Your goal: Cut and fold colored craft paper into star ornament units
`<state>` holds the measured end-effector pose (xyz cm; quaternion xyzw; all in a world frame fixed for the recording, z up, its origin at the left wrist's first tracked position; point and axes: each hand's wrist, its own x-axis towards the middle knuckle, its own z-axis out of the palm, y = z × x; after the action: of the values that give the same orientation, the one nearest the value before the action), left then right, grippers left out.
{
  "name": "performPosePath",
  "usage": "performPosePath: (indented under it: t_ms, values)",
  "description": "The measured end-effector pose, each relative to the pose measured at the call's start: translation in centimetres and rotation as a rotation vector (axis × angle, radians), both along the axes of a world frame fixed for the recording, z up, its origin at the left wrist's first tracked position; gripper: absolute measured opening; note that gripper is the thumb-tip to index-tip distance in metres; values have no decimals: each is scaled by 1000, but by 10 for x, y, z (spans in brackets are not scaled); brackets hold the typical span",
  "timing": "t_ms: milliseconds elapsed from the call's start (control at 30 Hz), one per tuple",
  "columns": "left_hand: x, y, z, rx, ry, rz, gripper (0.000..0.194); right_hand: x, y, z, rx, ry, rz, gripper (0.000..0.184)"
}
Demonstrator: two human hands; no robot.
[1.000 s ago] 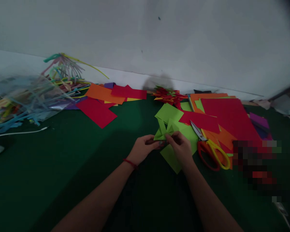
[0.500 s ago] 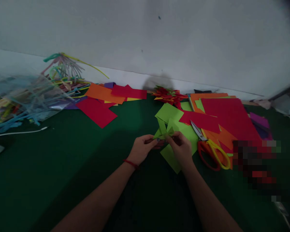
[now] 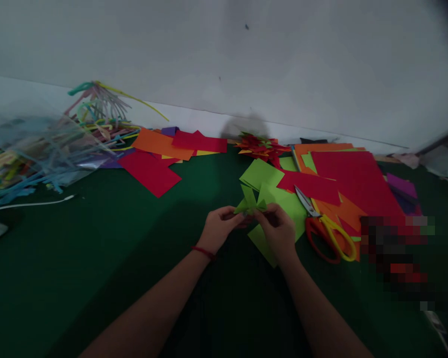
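A folded green paper piece (image 3: pixel 249 200) with pointed flaps is held between my two hands in the middle of the head view. My left hand (image 3: pixel 221 226) pinches its left side, thumb on top. On the right side my right hand (image 3: pixel 280 229) grips it between thumb and fingers. Some fingertips are hidden behind the paper. Light green paper sheets (image 3: pixel 265 241) lie under and beside my right hand. Just beyond my hands is a small stack of green squares (image 3: pixel 261 173). Scissors (image 3: pixel 323 226) with red and yellow handles rest to the right on coloured paper.
A pile of folded red and green paper pieces (image 3: pixel 262 146) sits near the wall. Large red sheets (image 3: pixel 353 174) are stacked at right, and red and orange rectangles (image 3: pixel 151 171) lie at left. A clear plastic bag (image 3: pixel 41 144) with pipe cleaners fills the far left.
The folded green paper has turned slightly in my hands, and its upright flaps now sit closer together, tilted left. My right hand has shifted a little to the left.
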<state>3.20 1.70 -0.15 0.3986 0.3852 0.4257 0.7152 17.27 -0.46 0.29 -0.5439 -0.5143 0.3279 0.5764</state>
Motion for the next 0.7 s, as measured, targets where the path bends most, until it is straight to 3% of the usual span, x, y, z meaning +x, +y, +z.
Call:
performPosePath:
  t_ms: [267,700]
  values:
    - [1,0,1,-30,10,53,23,-5,-1,-1,23,7,-7,12]
    - [1,2,2,9,14,34,22,-4,-2,1,-48,40,20,15]
